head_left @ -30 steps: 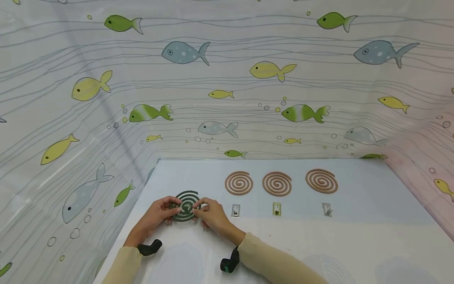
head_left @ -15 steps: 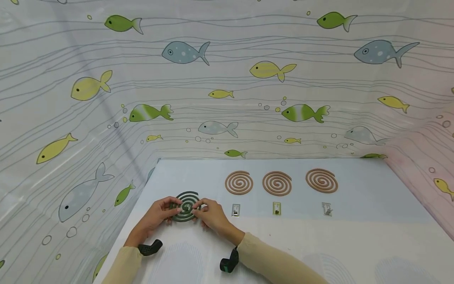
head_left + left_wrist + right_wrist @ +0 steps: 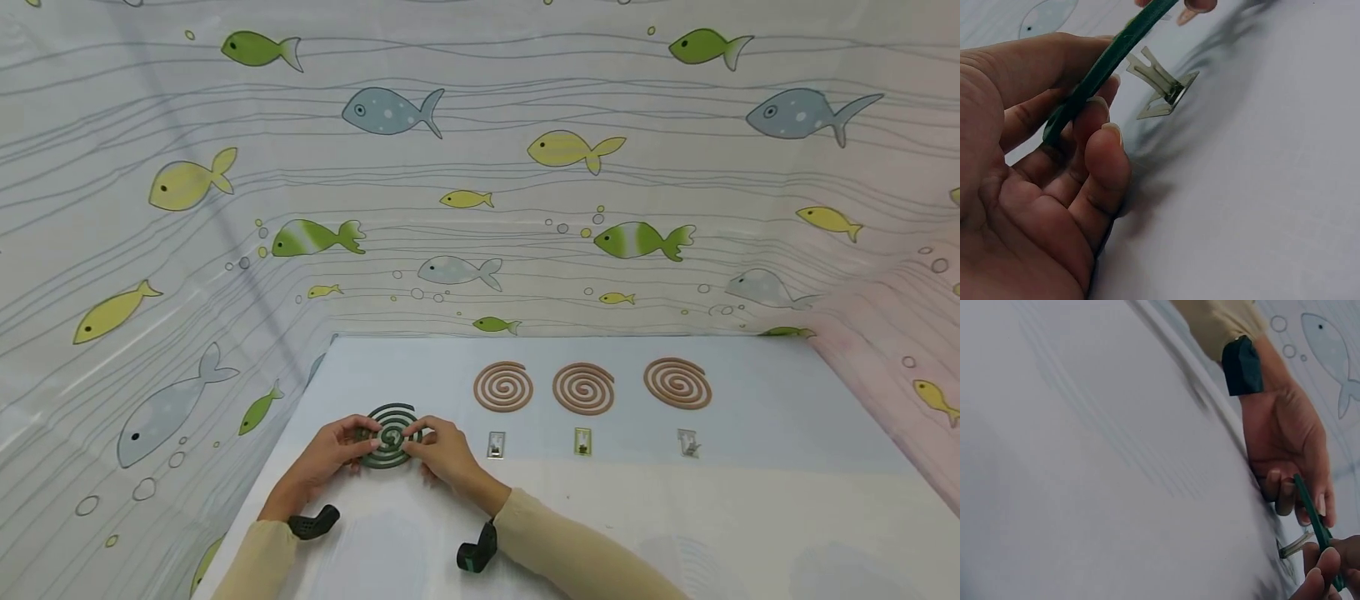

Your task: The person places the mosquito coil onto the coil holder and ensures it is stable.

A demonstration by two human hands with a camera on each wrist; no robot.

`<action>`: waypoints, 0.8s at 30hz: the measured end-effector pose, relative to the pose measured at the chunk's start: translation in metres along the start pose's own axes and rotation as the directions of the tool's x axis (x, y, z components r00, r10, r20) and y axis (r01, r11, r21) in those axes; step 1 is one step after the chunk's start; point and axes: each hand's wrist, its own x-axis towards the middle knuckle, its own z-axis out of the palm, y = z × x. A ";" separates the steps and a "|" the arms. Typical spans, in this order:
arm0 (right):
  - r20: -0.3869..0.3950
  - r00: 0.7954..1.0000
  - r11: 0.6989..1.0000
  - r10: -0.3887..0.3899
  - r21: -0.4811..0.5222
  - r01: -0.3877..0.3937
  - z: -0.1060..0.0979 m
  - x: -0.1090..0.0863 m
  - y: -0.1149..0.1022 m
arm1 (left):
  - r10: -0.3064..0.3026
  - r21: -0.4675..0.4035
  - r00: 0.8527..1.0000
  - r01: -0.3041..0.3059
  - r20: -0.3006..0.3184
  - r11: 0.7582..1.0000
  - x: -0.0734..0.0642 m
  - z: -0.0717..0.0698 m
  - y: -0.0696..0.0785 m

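Note:
A dark green mosquito coil is held between both hands at the left of the table. My left hand pinches its left side, thumb on the near face and other fingers around the edge. On the opposite side, my right hand pinches it with thumb and index finger near the middle. In the left wrist view the coil shows edge-on, tilted. Just below it a small metal coil stand stands on the table, its forked prong pointing up toward the coil. The right wrist view shows the same stand beside the coil.
Three brown mosquito coils lie flat in a row toward the back of the white table. In front of them lie three small metal stands. Fish-patterned sheeting rises behind and at the sides.
The head view has shifted very slightly. Both hands keep their hold on the green mosquito coil, which stays in nearly the same place.

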 end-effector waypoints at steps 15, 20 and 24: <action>-0.007 1.000 1.000 0.008 0.019 -0.008 0.005 -0.002 0.004 | -0.021 -0.011 0.999 0.021 -0.024 1.000 -0.001 0.004 0.001; 0.000 1.000 0.999 0.007 0.040 -0.007 0.006 -0.002 0.002 | -0.007 -0.007 0.999 0.006 -0.045 1.000 -0.001 0.003 0.000; -0.005 1.000 0.999 0.012 0.037 -0.012 0.006 -0.002 0.002 | -0.005 -0.010 0.999 0.005 -0.052 1.000 -0.001 0.004 0.002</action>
